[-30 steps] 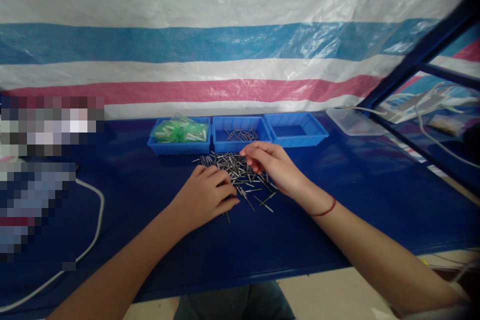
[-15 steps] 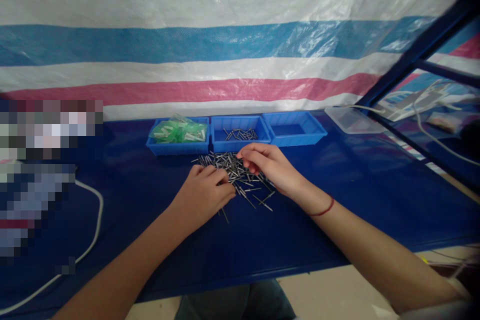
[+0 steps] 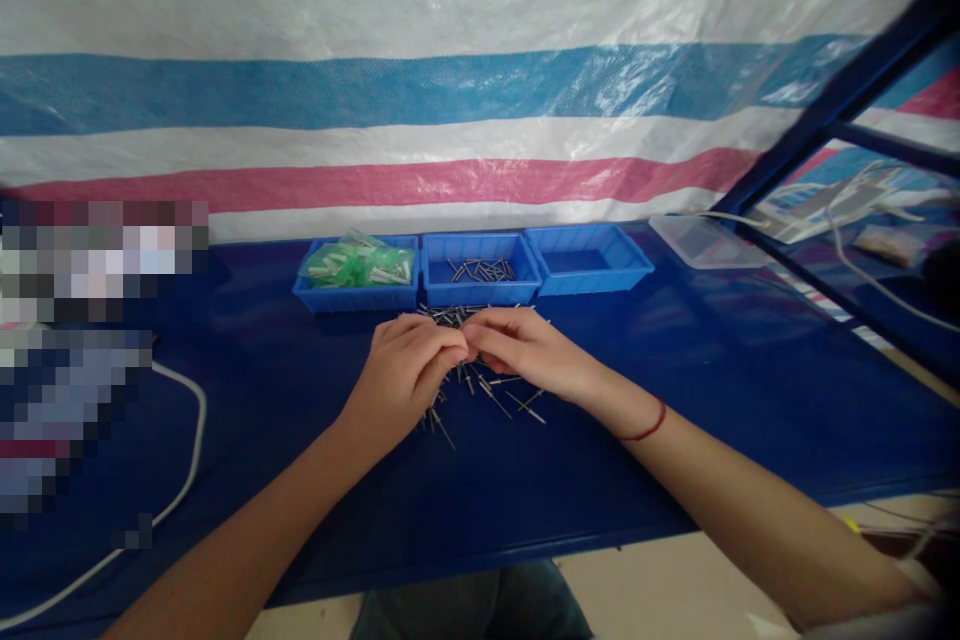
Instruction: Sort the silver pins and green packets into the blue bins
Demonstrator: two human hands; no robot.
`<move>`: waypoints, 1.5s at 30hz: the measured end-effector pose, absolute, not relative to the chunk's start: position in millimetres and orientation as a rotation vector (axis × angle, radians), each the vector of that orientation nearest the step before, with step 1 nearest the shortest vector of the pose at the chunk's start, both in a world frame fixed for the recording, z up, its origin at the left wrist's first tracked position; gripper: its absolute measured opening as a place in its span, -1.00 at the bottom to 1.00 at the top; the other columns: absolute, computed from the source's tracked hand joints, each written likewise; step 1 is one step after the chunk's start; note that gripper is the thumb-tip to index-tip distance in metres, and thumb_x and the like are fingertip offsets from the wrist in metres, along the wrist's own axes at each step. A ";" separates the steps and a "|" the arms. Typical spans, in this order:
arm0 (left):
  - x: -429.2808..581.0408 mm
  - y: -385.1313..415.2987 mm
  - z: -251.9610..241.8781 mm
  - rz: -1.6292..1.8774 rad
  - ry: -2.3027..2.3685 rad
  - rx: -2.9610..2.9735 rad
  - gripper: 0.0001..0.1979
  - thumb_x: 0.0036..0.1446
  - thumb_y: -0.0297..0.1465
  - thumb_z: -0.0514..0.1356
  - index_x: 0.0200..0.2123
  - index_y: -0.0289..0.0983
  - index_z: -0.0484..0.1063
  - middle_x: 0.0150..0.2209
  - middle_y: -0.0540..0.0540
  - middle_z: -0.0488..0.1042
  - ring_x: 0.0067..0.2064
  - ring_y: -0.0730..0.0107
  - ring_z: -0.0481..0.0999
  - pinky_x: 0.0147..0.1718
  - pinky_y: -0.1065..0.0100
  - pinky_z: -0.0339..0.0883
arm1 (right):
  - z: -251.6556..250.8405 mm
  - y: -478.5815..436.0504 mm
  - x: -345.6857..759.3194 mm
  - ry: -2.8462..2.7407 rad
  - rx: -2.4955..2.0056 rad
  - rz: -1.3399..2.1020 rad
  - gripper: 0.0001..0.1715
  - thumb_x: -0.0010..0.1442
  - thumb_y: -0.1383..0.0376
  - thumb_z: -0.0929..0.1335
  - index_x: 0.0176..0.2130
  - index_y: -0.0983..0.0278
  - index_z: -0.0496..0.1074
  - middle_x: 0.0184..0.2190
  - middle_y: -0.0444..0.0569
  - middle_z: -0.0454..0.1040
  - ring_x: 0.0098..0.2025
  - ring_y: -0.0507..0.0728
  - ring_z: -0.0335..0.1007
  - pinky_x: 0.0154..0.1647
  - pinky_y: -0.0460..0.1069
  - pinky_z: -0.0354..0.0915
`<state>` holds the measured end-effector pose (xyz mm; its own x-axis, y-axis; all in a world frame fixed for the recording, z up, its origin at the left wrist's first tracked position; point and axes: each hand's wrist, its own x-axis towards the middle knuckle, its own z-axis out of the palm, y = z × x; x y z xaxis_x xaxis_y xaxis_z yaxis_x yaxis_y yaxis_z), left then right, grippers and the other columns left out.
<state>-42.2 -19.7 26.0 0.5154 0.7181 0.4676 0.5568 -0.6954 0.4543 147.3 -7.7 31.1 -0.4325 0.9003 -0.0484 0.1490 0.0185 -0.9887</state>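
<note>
Over a loose pile of metal blind rivets [image 3: 486, 386], my two hands meet with their fingertips touching. My left hand [image 3: 405, 365] is closed, thumb and index finger pinched together. My right hand [image 3: 525, 345] is closed too, its fingertips against those of the left. Whatever lies between the fingers is hidden. The hands cover much of the pile, and rivets stick out behind and in front of them. Just behind the pile, the middle blue bin [image 3: 480, 295] holds more rivets [image 3: 484, 270].
The left blue bin [image 3: 356, 298] contains green-tinted plastic bags [image 3: 352, 265] of small parts. A right blue bin [image 3: 592, 275] and a clear plastic lid or tray [image 3: 709, 242] stand beside it. A white cable [image 3: 201, 420] runs along the blue table [image 3: 720, 400] at left.
My right hand has moved left and slightly toward me. My left hand has lifted a little and turned its fingertips to the right, so the fingertips now meet above the pile.
</note>
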 end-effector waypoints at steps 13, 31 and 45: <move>-36.4 -19.8 18.4 1.115 1.274 2.240 -0.90 0.15 -0.34 0.23 -0.36 -0.24 0.39 -0.39 0.04 0.53 -0.31 0.43 0.54 -0.26 0.39 0.31 | 20.4 -12.7 144.2 -1.579 -0.911 1.320 -0.82 0.09 0.21 0.44 -0.31 0.28 0.48 -0.49 -0.15 0.40 -0.51 -0.06 0.19 -0.51 -0.10 0.12; -41.9 -16.9 20.1 1.211 1.274 2.259 -0.96 0.11 -0.39 0.25 -0.37 -0.23 0.48 -0.45 0.03 0.50 -0.38 0.43 0.48 -0.32 0.39 0.30 | 18.0 -8.1 151.2 -1.907 -0.875 0.731 -0.80 0.20 0.34 0.35 -0.18 0.25 0.56 -0.34 -0.02 0.47 -0.39 0.02 0.34 -0.45 -0.07 0.24; -61.1 -12.8 42.0 0.769 1.163 2.463 -0.87 0.20 -0.36 0.15 -0.25 -0.23 0.48 -0.38 0.00 0.50 -0.31 0.40 0.46 -0.26 0.36 0.26 | 19.9 12.8 165.6 -1.183 -1.132 1.147 -0.59 0.18 0.01 0.32 -0.27 0.30 0.50 -0.60 -0.21 0.23 -0.67 -0.10 -0.07 -0.68 -0.10 -0.12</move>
